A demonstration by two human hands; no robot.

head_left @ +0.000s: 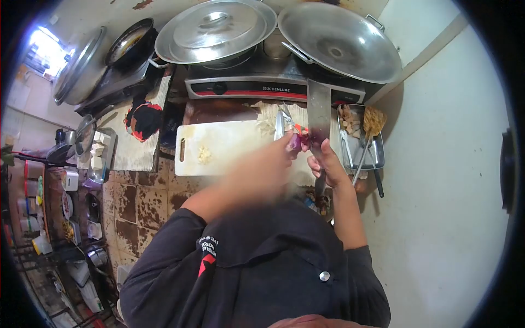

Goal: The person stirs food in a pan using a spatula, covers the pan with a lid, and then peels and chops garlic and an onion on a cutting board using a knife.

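My left hand (286,150) is closed around a small purple shallot (296,143) at the right end of the white cutting board (240,134). The forearm behind it is smeared by motion. My right hand (328,162) grips a cleaver (319,109), its wide blade pointing up and away from me, right beside the shallot. Purple bits show near the blade's lower part. A small heap of chopped pale pieces (204,154), perhaps garlic, lies on the board. Beyond my left hand a metal blade (280,124) rests near something orange, partly hidden.
A stove (246,89) carries a lidded pan (216,33) and a large wok (339,41). To the right, a metal tray (374,158) holds brown pieces and a strainer (375,120). White blocks (97,150) sit in a container at left, near a black-and-red cloth (144,119).
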